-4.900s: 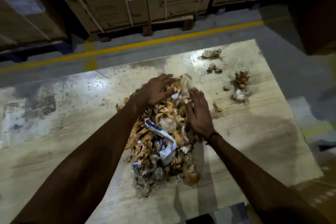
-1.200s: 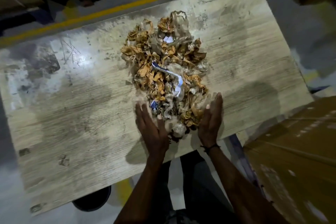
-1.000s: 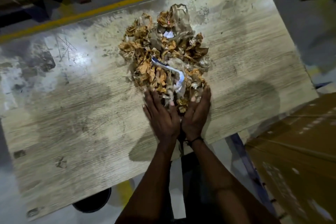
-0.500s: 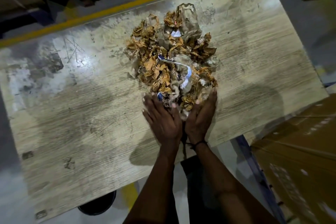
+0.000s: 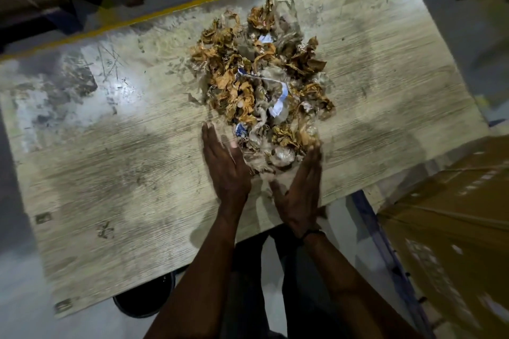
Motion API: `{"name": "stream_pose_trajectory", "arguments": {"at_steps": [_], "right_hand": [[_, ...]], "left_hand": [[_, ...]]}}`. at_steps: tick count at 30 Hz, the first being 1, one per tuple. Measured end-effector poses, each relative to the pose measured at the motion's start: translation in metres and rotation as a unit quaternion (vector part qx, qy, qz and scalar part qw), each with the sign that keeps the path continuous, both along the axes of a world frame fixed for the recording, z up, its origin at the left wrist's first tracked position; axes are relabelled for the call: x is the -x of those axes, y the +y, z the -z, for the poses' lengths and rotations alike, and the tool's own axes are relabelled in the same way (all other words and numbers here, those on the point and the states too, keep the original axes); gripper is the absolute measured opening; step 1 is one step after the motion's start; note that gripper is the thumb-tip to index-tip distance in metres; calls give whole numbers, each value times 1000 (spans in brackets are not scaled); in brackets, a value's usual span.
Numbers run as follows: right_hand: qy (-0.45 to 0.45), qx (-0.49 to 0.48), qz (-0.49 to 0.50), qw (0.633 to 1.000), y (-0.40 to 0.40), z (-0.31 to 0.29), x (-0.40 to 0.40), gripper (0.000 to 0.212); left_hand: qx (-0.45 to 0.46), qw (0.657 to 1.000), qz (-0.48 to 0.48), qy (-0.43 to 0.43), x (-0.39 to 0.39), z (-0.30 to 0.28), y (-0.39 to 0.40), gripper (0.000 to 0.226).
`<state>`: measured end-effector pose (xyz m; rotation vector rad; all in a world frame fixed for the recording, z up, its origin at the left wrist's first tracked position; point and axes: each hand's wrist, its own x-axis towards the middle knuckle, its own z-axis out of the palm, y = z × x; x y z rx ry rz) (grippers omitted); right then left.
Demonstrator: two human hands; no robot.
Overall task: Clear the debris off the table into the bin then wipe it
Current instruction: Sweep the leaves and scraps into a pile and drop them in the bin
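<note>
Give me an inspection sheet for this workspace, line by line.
Surface: wooden table, stained and scuffed.
Job's things: debris pile heaped mid-table; dark round bin partly under the near edge.
Clutter: nothing seen apart from the pile.
Grippers: left hand and right hand, fingers straight, at the pile's near end.
Cables: nothing seen.
Surroundings: cardboard box at right; yellow floor line beyond.

We see a pile of debris (image 5: 264, 85) on the table (image 5: 110, 168), near its middle. Our left hand (image 5: 224, 168) and right hand (image 5: 298, 190) lie at the pile's near end, one on each side. A bin (image 5: 143, 300) sits under the table's near edge. A box (image 5: 451, 228) stands to the right.
</note>
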<state>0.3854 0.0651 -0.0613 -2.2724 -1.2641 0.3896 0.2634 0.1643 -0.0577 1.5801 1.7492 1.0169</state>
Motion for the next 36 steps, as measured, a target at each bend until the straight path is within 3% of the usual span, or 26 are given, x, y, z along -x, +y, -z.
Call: {"name": "stream_pose_trajectory", "arguments": {"at_steps": [7,17,21,26,30,36], "right_hand": [[-101,82,-39,991,0,3,12,124],[-89,14,-68,994,32,8,-11,115],[-100,30,-92,990,57,-1,-25,115],[-45,-94,-39,994,44,1,-35,109],[42,-66,73,994,51,4,-30,108],[85,-74,54,992,87,-3,4,109]], "left_hand": [[-39,998,-26,-40,1,8,-2,54],[-60,997,-33,-46,-1,10,-6,57],[-55,996,-39,-51,-2,11,-6,62],[-46,997,-39,-48,-1,11,-7,62],[-39,999,-17,7,-2,11,-9,60],[-31,977,66,198,-3,13,-6,61]]}}
